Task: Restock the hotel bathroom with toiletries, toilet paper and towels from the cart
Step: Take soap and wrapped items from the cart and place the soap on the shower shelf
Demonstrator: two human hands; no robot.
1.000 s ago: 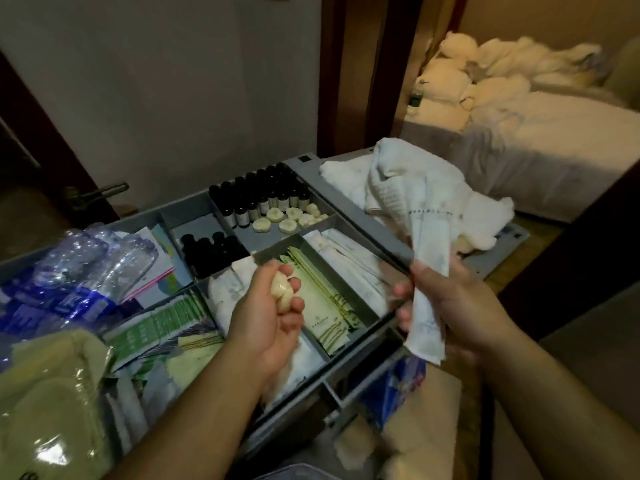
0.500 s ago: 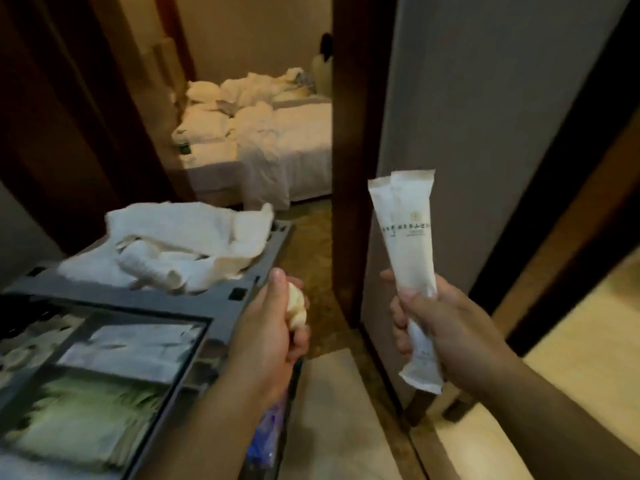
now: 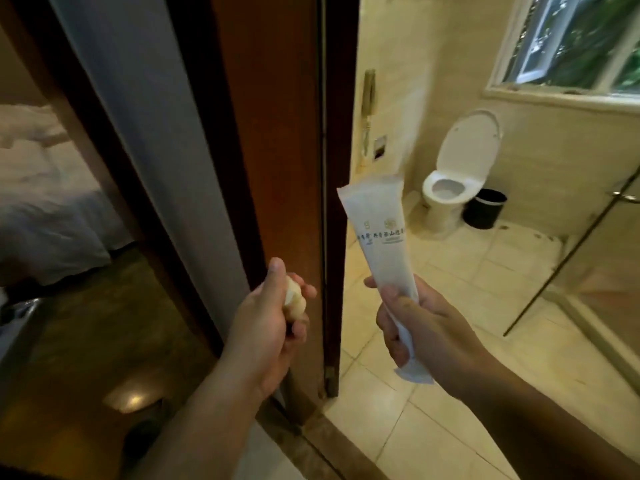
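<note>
My right hand (image 3: 420, 327) grips long white toiletry sachets (image 3: 379, 233) near their lower end, holding them upright; printed lettering shows halfway up. My left hand (image 3: 273, 323) is curled round small cream-coloured soap pieces (image 3: 293, 297), which peek out between thumb and fingers. Both hands are raised in front of the bathroom doorway. The cart is out of view.
A dark wooden door frame (image 3: 277, 140) stands between my hands. Beyond it lies the tiled bathroom floor (image 3: 433, 393), a white toilet (image 3: 453, 181) with its lid up, a black bin (image 3: 485, 207), a window (image 3: 575, 43) and a glass shower panel (image 3: 595, 265) at right. A bed (image 3: 38, 202) shows at left.
The view has swung right from the cart to the bathroom doorway. The cart and towels have left the frame. Both hands keep the same hold on their items.
</note>
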